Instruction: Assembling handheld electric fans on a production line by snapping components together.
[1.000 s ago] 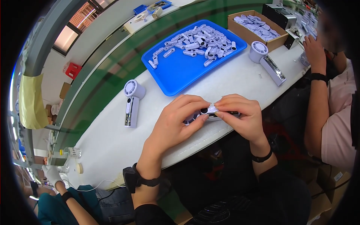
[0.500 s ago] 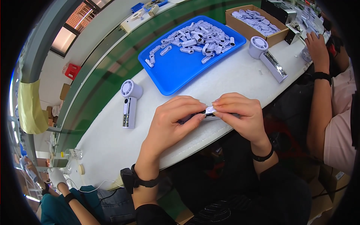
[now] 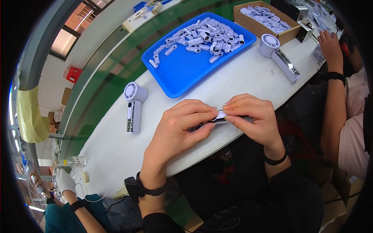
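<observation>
1. The small pale piece (image 3: 221, 115) is right between the two hands, sitting on a half-hidden fan (image 3: 222, 121) near the front edge of the worktop (image 3: 107, 149).
2. The left hand (image 3: 182, 123) has a narrow grip. It is curled around the half-hidden fan, with its fingertips at the left end of the small pale piece.
3. The right hand (image 3: 254, 114) has a narrow grip too. Its thumb and fingers pinch the right end of the small pale piece.
4. To do this part well, I think both ends should be lined up before pushing. Push softly and evenly, so the piece does not go in crooked. Keep the fan steady, and keep fingertips off its dark inside parts.
5. One fan (image 3: 135, 105) lies to the left of the hands, and another fan (image 3: 278, 56) lies past the right hand. Both have dark parts showing in their handles.
6. The blue tray (image 3: 175, 79) is just past the hands. A messy heap of little pale parts (image 3: 208, 37) fills its far side, and its near side is bare.
7. The brown box (image 3: 289, 35) beside the tray holds lots of flat pale pieces (image 3: 268, 18).
</observation>
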Available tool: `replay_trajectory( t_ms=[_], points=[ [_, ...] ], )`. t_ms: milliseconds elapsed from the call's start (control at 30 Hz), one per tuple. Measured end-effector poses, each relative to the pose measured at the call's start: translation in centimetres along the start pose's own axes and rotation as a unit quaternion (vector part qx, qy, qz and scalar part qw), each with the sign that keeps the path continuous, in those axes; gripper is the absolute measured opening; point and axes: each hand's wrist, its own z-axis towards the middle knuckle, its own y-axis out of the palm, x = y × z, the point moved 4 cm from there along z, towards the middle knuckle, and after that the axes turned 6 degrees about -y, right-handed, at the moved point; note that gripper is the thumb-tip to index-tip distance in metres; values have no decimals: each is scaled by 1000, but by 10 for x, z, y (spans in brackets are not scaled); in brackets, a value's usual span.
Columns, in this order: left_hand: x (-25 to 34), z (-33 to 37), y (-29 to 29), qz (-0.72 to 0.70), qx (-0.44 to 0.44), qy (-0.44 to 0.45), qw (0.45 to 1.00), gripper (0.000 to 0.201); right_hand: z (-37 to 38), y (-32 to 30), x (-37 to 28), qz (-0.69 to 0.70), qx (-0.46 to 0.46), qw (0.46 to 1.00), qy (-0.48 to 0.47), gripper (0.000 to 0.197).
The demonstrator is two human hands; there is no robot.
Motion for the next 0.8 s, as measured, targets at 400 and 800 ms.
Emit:
replay_trajectory(
  t_ms=[400, 800],
  points=[
    [4, -1, 2, -1, 44, -18, 999, 27, -2, 2, 1, 1, -4, 1000, 17, 19],
    [-4, -3, 4, -3, 11, -10, 1000, 27, 0, 2, 0, 8, -9, 1000, 13, 17]
  ],
)
